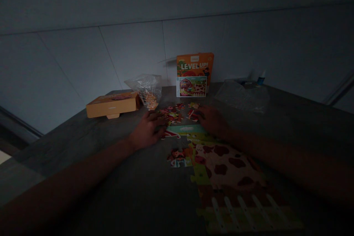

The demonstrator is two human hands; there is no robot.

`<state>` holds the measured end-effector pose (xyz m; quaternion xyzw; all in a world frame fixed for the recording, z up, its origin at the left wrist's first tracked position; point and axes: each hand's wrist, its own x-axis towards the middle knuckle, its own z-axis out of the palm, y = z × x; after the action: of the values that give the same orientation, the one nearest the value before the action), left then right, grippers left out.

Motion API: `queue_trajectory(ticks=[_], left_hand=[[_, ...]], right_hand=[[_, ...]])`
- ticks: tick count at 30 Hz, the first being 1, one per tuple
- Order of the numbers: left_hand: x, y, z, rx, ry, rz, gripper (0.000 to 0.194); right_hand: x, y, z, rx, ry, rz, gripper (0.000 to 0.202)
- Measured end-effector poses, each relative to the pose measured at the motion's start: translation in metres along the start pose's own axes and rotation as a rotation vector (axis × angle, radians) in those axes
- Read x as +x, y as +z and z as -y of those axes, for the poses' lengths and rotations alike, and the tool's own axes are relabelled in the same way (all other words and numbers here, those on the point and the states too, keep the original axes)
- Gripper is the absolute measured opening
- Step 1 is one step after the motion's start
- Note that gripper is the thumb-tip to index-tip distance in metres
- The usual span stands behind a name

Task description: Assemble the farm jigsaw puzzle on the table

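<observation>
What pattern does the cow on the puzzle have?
The cow is pale with dark reddish-brown patches, in the head view.

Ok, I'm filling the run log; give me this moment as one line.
left hand: at loose pieces; right hand: by red piece; cow section: joined; picture card: upright before LEVEL UP! panel

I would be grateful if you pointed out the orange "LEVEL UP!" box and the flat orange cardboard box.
Orange "LEVEL UP!" box (194,66): head view, upper front face.
Flat orange cardboard box (111,108): head view, front side wall.
</observation>
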<state>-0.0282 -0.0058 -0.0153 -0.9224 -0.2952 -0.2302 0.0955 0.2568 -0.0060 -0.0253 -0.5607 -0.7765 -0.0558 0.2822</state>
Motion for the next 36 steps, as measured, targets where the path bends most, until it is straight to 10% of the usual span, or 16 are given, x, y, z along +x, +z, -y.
queue_trajectory(ticks=[36], left_hand=[[-0.001,0.006,0.006,-0.068,0.023,0.057,0.030]], right_hand=[[-0.003,0.008,-0.003,0.001,-0.020,-0.024,0.022]])
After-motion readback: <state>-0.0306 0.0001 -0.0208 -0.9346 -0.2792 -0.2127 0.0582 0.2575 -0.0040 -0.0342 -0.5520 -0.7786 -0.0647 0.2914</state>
